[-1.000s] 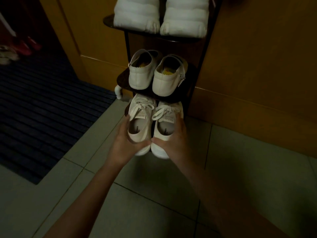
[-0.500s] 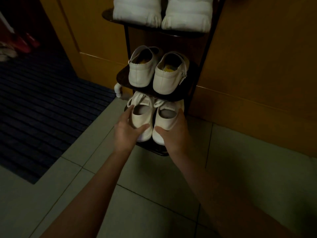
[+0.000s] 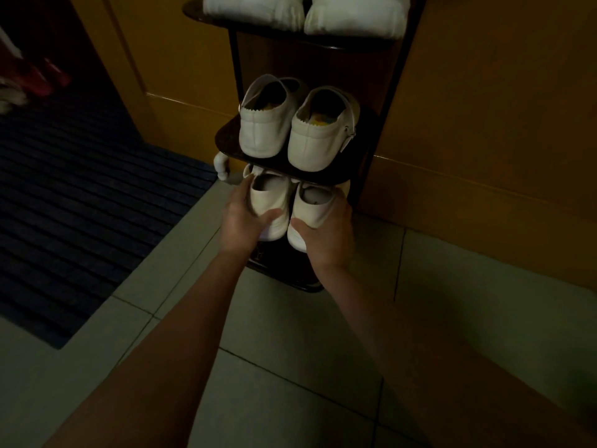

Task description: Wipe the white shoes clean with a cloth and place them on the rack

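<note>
At 12 o'clock from the forearms, on the bottom tier of a dark metal shoe rack (image 3: 400, 92): two white low-cut shoes, side by side, heels toward the camera, toes hidden under the tier above. Left hand (image 3: 245, 221) wrapped round the heel of the left white shoe (image 3: 269, 195), thumb across its back, fingers along its 9 o'clock side. Right hand (image 3: 326, 234) clasping the heel of the right white shoe (image 3: 310, 202), thumb on the back, fingers round its 3 o'clock side. Cannot tell whether the soles rest fully on the tier.

Directly above, on the middle tier: pair of white slip-on shoes (image 3: 261, 130), heels outward. Higher, at the frame's top edge: pair of white padded shoes (image 3: 352, 21) on the top tier. Behind the rack, brown wooden wall panel (image 3: 484, 108). Underneath, pale tiled floor (image 3: 290, 350). Toward 9 o'clock, dark ribbed floor mat (image 3: 80, 205).
</note>
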A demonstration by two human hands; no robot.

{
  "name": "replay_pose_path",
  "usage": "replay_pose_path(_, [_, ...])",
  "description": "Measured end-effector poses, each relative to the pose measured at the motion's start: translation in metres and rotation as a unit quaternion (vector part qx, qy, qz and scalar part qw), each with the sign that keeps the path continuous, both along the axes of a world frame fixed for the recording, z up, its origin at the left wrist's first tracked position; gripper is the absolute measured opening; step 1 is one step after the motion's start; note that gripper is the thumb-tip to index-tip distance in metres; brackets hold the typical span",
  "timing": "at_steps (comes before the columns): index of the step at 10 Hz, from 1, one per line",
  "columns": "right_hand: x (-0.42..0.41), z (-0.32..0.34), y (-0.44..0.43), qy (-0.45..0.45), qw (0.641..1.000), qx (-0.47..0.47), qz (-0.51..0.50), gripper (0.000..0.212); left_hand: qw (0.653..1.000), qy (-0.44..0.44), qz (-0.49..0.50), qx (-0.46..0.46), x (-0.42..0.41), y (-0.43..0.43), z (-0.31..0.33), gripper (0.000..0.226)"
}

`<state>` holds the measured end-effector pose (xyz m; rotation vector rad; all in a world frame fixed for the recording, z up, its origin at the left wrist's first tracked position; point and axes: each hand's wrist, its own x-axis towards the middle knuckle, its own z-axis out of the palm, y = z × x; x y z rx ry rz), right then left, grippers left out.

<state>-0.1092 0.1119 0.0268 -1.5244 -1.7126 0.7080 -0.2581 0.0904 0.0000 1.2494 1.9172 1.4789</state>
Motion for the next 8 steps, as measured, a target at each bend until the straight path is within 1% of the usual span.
replay_pose_path(4, [-0.002, 0.001, 0.003, 0.01, 1.0, -0.004, 0.001, 0.092, 1.0, 0.019, -0.014, 0.0, 0.0, 0.006, -0.003, 0.081])
replay_pose_path(5, [-0.002, 0.0, 0.002, 0.011, 1.0, -0.002, 0.002, 0.094, 1.0, 0.007, -0.019, 0.003, 0.001, 0.005, -0.003, 0.084])
replay_pose_path(6, [0.002, 0.004, -0.002, 0.02, 0.999, -0.035, 0.016, 0.1, 1.0, -0.007, -0.022, -0.015, 0.004, -0.002, 0.001, 0.088])
replay_pose_path(7, [0.012, 0.016, -0.008, 0.038, 0.994, -0.092, 0.038, 0.1, 1.0, -0.007, 0.007, -0.02, 0.009, -0.016, 0.017, 0.078])
replay_pose_path(8, [0.039, 0.034, -0.029, 0.061, 0.989, -0.127, 0.051, 0.077, 0.998, -0.011, 0.042, -0.037, 0.032, -0.06, 0.043, 0.054])
